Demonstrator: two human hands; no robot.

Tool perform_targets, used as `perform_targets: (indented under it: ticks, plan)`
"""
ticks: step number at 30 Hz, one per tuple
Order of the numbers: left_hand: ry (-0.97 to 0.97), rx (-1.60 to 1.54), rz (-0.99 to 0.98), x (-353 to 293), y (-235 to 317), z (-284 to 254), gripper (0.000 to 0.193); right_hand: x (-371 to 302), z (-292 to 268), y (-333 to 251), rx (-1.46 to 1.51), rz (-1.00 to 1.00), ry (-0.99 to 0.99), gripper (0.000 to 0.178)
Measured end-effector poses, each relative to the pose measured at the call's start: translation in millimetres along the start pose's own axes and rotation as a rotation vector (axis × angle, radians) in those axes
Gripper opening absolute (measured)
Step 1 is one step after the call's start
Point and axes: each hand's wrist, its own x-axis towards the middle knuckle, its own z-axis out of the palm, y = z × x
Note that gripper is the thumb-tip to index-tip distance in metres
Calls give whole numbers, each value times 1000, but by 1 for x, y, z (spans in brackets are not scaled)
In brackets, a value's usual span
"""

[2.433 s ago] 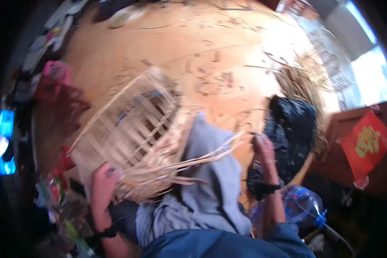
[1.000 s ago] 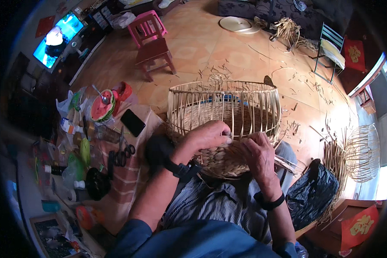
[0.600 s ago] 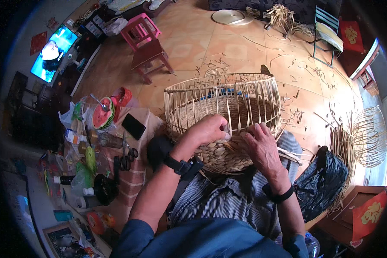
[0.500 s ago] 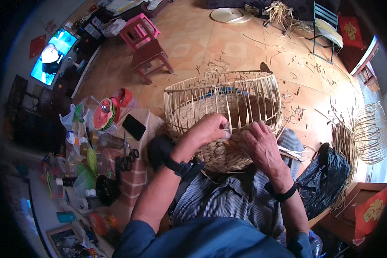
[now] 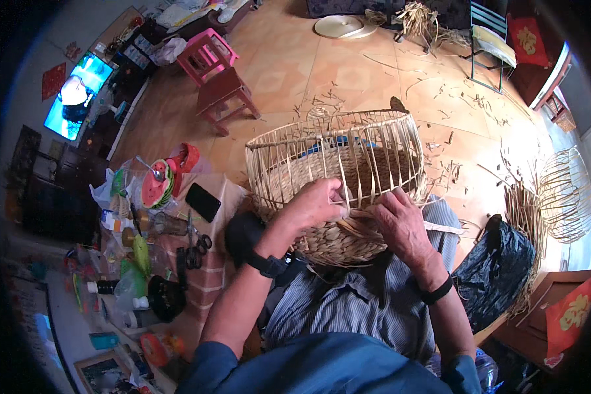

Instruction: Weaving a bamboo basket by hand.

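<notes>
A partly woven straw basket [image 5: 341,244] rests on my lap, its lower wall covered in braided straw and its upper frame showing bare upright strips. My left hand [image 5: 314,202] is closed at the near wall, thumb and fingertips pinching an upright strip just above the woven edge. Beside it, my right hand [image 5: 404,224] is closed on a flat straw strand [image 5: 358,228] that runs along that edge between the hands. The right fingertips are partly hidden against the wall. A pale loose strand end [image 5: 444,228] sticks out right of my right hand.
Left of me, a cloth-covered table [image 5: 211,279] holds a phone [image 5: 203,201], scissors [image 5: 194,253], cut watermelon [image 5: 157,186] and bottles. Ahead stands a wooden stool [image 5: 224,95]. To the right lie a black plastic bag [image 5: 496,276], straw bundles [image 5: 524,220] and a wire frame [image 5: 563,194]. Straw scraps litter the floor.
The view has shifted slightly. My right hand has drawn a little away from my left along the edge, and more of the flat strand shows between them.
</notes>
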Motion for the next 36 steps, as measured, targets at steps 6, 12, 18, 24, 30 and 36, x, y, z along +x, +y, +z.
perform_targets:
  ticks: [6,12,18,24,30,36]
  plan:
    - [751,646,320,-27,45,20,27,3,-2,0,27,21,12,20]
    - [615,516,452,-33,30,34,27,4,-8,1,32,22,-20,26]
    - [486,727,447,-26,37,31,21,1,-13,-14,49,87,1,37]
    - [174,484,306,-4,30,6,16,-2,-18,-34,-4,147,72,34]
    - [-30,403,204,6,38,-8,16,-13,11,-45,-203,182,-24,25]
    - [27,336,257,8,32,-5,17,-12,14,-50,-220,191,-59,17]
